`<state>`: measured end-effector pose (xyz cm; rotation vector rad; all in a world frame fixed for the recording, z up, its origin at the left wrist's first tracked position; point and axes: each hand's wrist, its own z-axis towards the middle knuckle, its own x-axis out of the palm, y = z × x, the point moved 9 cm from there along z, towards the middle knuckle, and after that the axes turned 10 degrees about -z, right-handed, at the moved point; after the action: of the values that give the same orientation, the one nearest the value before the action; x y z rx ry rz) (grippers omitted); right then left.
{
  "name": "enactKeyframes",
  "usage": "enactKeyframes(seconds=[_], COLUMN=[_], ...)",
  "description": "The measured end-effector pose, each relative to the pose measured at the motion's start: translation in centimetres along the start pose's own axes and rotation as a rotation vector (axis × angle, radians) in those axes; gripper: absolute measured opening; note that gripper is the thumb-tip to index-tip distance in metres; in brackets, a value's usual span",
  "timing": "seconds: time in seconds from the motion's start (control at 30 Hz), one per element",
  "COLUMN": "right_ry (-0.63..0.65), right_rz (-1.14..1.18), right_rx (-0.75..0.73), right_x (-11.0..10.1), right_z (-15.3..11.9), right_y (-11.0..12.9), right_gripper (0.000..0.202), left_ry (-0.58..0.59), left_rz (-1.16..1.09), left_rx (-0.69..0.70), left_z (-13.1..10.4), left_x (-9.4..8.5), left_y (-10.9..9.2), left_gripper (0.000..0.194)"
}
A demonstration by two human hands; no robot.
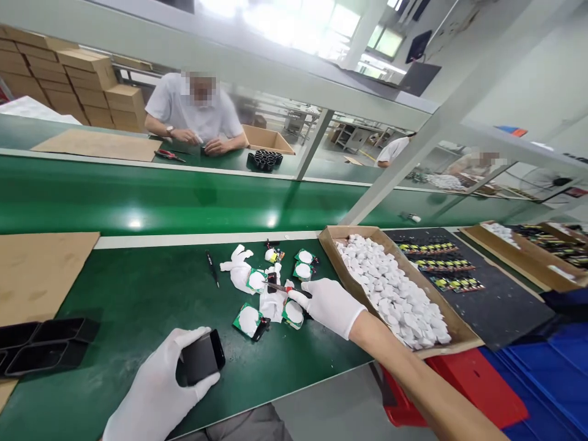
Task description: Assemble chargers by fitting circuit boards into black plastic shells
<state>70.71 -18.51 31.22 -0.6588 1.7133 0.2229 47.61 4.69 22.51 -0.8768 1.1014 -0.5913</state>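
Observation:
My left hand [158,383], in a white glove, is closed around a black plastic housing [201,358] low over the bench's front. In a matching glove, my right hand [331,303] grips a slim metal tool with red-and-black handles [294,290], seemingly pliers; its tip lies by a green circuit board with a white round pad [256,280]. Whether the tip touches the board I cannot tell. Spare white gloves [237,269] lie under and around it. More padded boards surround the tool, including one board [248,320] in front and another board [293,312] beside my right hand.
A cardboard tray of white pads [399,294] stands to the right, beside a black mat [478,306] with rows of boards. Black housings [43,346] sit at left near brown cardboard [41,275]. A black pen-like tool [212,268] lies behind. A co-worker [195,113] sits opposite.

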Motion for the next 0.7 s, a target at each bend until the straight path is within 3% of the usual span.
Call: enactKeyframes(seconds=[0.2, 0.37, 0.47, 0.57, 0.7], right_ry=[-0.026, -0.204, -0.318, -0.386, -0.427], right_rz=[0.126, 0.063, -0.008, -0.024, 0.016], right_rx=[0.088, 0.396, 0.551, 0.600, 0.608], right_x=[-0.4, 2.6, 5.6, 7.4, 6.6], right_z=[-3.4, -7.8, -9.2, -9.3, -8.8], right_y=[-4.1, -7.3, -7.5, -7.3, -7.3], right_gripper=[0.059, 0.049, 0.042, 0.043, 0.043], left_ry=[-0.028, -0.076, -0.093, -0.083, -0.041], left_rz=[0.011, -0.020, -0.049, -0.033, 0.073], left_rx=[0.003, 0.025, 0.069, 0.053, -0.069], left_z=[-0.1, 0.2, 0.1, -0.2, -0.4], left_x=[0.1, -0.2, -0.5, -0.6, -0.1], left_y=[0.4, -0.1, -0.7, -0.4, 1.7], left_gripper=[0.049, 0.053, 0.051, 0.049, 0.056])
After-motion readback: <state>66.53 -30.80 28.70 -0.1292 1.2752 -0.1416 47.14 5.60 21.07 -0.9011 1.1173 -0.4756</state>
